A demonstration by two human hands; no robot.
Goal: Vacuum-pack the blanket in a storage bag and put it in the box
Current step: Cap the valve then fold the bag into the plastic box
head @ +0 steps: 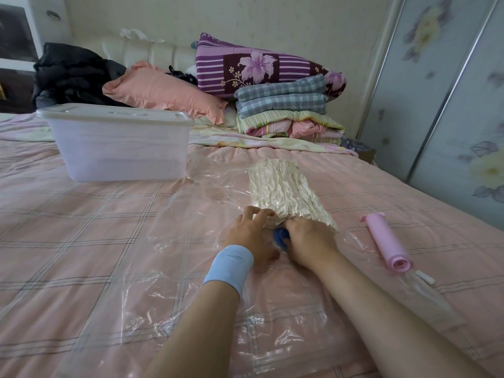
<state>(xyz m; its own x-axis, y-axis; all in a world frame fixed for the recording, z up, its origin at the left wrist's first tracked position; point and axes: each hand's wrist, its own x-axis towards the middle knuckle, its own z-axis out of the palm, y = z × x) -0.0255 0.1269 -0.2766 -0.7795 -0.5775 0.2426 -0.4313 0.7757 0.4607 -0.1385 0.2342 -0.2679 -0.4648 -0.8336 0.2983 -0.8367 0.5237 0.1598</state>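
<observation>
A clear plastic storage bag (188, 271) lies flat on the pink checked bed. Inside it the cream blanket (283, 186) is shrunk into a tight wrinkled bundle. My left hand (252, 233), with a light blue wristband, rests on the bag, fingertips touching the bundle's near end. My right hand (311, 241) is closed around the blue valve cap (281, 237) on the bag, which shows between the two hands. The pink hand pump (386, 242) lies on the bed to the right, apart from both hands. The translucent storage box (120, 143) stands at the back left with its lid on.
Folded quilts (283, 105), a purple floral pillow (261, 66) and a pink pillow (163, 91) are stacked at the headboard. Dark clothes (73, 75) lie at the back left. A small white clip (425, 276) lies near the pump. A sliding wardrobe (450, 91) stands on the right.
</observation>
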